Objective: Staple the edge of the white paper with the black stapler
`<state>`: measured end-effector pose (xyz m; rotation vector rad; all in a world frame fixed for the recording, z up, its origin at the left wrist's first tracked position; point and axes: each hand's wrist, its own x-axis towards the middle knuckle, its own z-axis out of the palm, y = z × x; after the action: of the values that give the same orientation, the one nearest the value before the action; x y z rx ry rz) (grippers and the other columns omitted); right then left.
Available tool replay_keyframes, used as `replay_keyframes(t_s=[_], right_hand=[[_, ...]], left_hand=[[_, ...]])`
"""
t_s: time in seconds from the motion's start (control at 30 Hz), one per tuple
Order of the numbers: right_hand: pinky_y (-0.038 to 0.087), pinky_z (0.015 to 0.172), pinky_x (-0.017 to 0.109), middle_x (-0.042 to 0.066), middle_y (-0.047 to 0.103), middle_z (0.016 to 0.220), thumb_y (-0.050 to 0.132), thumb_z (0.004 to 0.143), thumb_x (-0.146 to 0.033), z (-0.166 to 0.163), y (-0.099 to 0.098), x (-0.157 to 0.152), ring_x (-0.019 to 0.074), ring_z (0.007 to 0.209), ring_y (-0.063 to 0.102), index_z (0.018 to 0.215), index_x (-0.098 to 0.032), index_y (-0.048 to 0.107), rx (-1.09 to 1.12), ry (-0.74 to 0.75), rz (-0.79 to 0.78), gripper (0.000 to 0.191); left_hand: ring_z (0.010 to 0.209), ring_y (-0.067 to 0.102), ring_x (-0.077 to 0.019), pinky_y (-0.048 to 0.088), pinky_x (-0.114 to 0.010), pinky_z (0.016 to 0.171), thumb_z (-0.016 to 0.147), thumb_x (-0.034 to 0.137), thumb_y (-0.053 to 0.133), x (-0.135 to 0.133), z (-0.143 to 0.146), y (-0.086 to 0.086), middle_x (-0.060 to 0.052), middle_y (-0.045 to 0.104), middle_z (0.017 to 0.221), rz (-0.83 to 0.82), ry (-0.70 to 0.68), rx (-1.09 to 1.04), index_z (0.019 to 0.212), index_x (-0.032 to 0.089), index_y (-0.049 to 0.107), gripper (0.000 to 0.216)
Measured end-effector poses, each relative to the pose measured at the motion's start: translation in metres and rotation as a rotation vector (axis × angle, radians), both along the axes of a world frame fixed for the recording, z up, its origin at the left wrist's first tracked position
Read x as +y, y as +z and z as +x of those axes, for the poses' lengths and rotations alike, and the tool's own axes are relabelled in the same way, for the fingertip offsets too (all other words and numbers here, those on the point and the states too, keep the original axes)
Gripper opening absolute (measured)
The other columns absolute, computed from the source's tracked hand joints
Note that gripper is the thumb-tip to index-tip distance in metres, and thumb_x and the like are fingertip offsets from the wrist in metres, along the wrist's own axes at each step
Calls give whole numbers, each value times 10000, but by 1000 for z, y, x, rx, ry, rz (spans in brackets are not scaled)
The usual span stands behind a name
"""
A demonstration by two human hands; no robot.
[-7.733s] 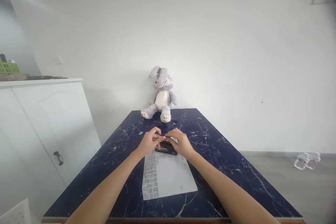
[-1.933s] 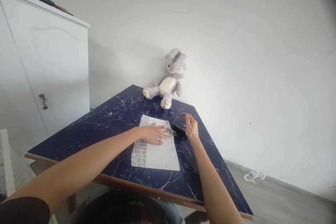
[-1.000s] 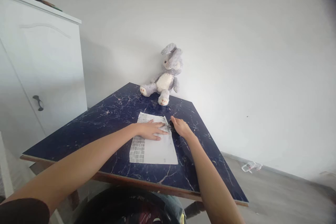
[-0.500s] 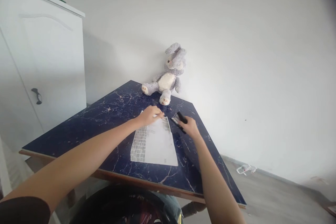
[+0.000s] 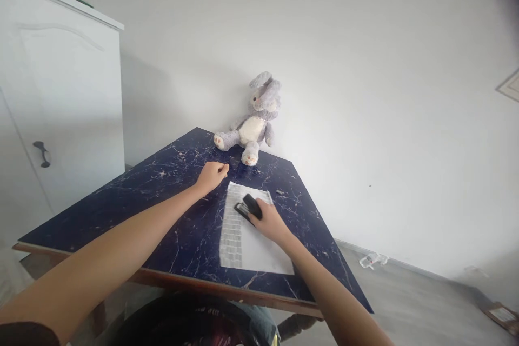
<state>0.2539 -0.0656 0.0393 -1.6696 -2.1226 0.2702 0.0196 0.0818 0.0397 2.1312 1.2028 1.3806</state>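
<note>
A printed paper sheet (image 5: 247,243) lies on the dark blue marble table (image 5: 162,211). My right hand (image 5: 270,221) rests over the sheet and grips a black stapler (image 5: 249,208), its metal end pointing left. My left hand (image 5: 211,175) sits on the bare tabletop beyond the sheet's far left corner, fingers curled in with the fingertips pinched together; what they hold, if anything, is too small to make out.
A grey and white plush rabbit (image 5: 253,121) sits at the table's far edge against the white wall. A white cabinet (image 5: 52,108) stands to the left. A clear plastic bottle (image 5: 371,260) lies on the grey floor at right.
My right hand has carried the stapler from the sheet's right edge onto the sheet. My left hand has left the paper and moved to the bare table on the far left. The sheet shifted slightly.
</note>
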Motion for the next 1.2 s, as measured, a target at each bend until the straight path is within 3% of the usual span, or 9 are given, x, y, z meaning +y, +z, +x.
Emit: replay_keyframes(t_s=[0.17,0.27,0.4,0.53,0.63,0.77,0.9,1.07,1.2], right_hand=[[497,617,411,71,700,823,562,878,-477,78,-14,-44,301,704,667,1033,-275,600,48,-167,-25,258],[554,697,406,118,723,1088,557,898,-595,114,-18,-47,304,871,706,1252,-269,552,223,-154,-101,482],[557,878,443,178,650,1298,289,982,-672,143,-17,-15,315,1111,673,1361,-231,510,395,-224,-7,621],[345,1152,524,161,450,1539,393,954,-679,147,-28,35,343,1432,410,1406,-220,524,-31,-168,55,657],[162,1221,561,138,204,1670,368,989,-621,137,-43,67,328,1551,134,1529,-221,399,-259,-119,-60,673],[147,1215,569,161,173,1673,284,1042,-525,117,-52,88,324,1548,151,1585,-215,300,-361,-176,-168,625],[122,1216,563,142,112,1688,267,1054,-501,83,-45,102,305,1559,94,1606,-239,241,-357,-180,-195,612],[84,1225,559,123,75,1694,262,1047,-513,-2,-35,139,298,1562,69,1609,-201,233,-307,-158,-241,644],[71,1202,633,160,53,1689,207,1034,-558,-82,-34,168,345,1557,46,1608,-135,213,-239,-162,-223,714]], left_hand=[[577,627,-170,420,-283,681,970,377,460,-1,1,0,-35,700,605,3,-37,-7,564,184,663,493],[537,600,-164,417,-285,670,968,381,464,2,1,-1,-31,672,562,2,-32,-19,559,183,668,499],[496,566,-150,406,-283,644,959,399,462,11,-6,-1,-25,653,538,-14,-21,-56,562,180,685,506],[487,551,-143,401,-279,625,918,407,497,24,-24,0,-19,615,496,-82,19,-129,557,177,697,473],[469,516,-133,366,-262,548,837,368,580,37,-39,-2,-9,573,459,-219,44,-454,528,171,660,375],[414,413,-97,290,-237,452,786,313,602,55,-54,-7,-5,542,445,-321,104,-841,521,158,601,306],[431,404,-69,297,-206,434,784,269,573,72,-69,-8,-25,602,556,-368,157,-1108,536,165,518,274],[391,338,-49,255,-180,401,793,271,537,83,-98,-6,24,522,538,-391,168,-1373,568,191,396,277],[380,278,-55,238,-185,397,800,301,530,73,-120,-1,76,315,464,-319,44,-1471,575,208,240,378]])
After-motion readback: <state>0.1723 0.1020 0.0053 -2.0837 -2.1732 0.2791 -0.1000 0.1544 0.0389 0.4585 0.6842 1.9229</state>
